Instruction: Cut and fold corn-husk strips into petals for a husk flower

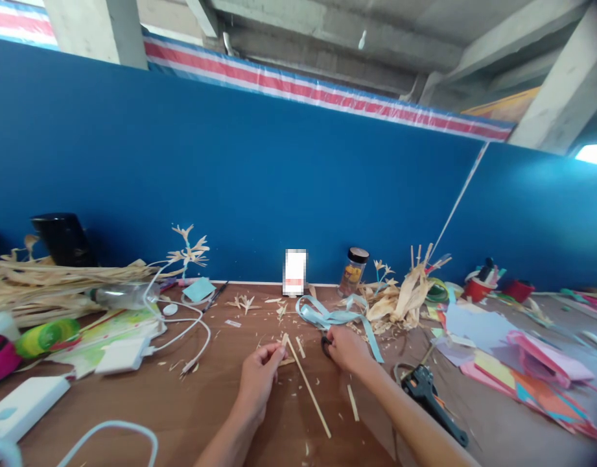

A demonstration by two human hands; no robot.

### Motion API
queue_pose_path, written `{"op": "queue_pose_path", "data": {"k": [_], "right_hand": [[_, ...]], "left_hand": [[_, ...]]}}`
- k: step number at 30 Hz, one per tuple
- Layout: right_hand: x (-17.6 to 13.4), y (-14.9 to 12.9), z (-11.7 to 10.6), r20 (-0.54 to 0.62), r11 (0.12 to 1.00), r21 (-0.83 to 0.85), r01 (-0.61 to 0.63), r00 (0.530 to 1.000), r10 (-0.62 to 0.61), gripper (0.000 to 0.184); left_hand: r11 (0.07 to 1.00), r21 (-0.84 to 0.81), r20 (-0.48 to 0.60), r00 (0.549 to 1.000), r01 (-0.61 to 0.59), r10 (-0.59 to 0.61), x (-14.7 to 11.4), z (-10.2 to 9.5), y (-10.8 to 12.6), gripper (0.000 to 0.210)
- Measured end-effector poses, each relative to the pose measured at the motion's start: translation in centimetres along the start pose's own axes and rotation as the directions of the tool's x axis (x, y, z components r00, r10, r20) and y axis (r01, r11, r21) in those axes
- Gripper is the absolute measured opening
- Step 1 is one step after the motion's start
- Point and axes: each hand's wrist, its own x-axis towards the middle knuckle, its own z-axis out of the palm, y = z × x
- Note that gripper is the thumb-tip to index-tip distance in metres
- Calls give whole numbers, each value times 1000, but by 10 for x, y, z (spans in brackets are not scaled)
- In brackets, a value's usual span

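My left hand (262, 376) is closed in a pinch on a small pale strip of dried corn husk (284, 338), its tip sticking up past the thumb. To its right, my right hand (347, 350) is closed at a black ring, which looks like the handle of scissors (325, 346); the blades cannot be made out. Between the hands a long thin husk strip (310, 389) lies slanting on the brown table, with a shorter strip (301, 347) near its top. Another short strip (352, 403) rests below my right wrist. Light blue ribbon (322, 316) curls just beyond my right hand.
A phone (295, 272) and a jar (354, 272) stand by the blue partition (259, 162). Right are a husk bundle (405, 298), a black glue gun (432, 402) and coloured paper (483, 331). White cables (201, 324), a bottle (123, 295) and husks (59, 279) lie left.
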Motion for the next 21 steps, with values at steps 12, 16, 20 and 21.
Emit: {"op": "queue_pose_path", "data": {"k": [12,16,20,21], "right_hand": [[-4,5,-7,217,893,447,-50,975,-54,8],[-4,-6,-19,276,855,517,-54,955,-107,16],[-18,-21,-27,327,727,680,-95,927,-185,23],[-21,-24,-28,321,681,725,-103,926,-201,24]], "left_hand": [[1000,-19,8,1000,25,-24,1,0,-1,31],[1000,-12,8,1000,29,-29,1,0,-2,32],[999,-22,-8,999,45,-46,3,-1,-4,35],[999,-27,-8,999,46,-47,3,-1,-4,34]]}}
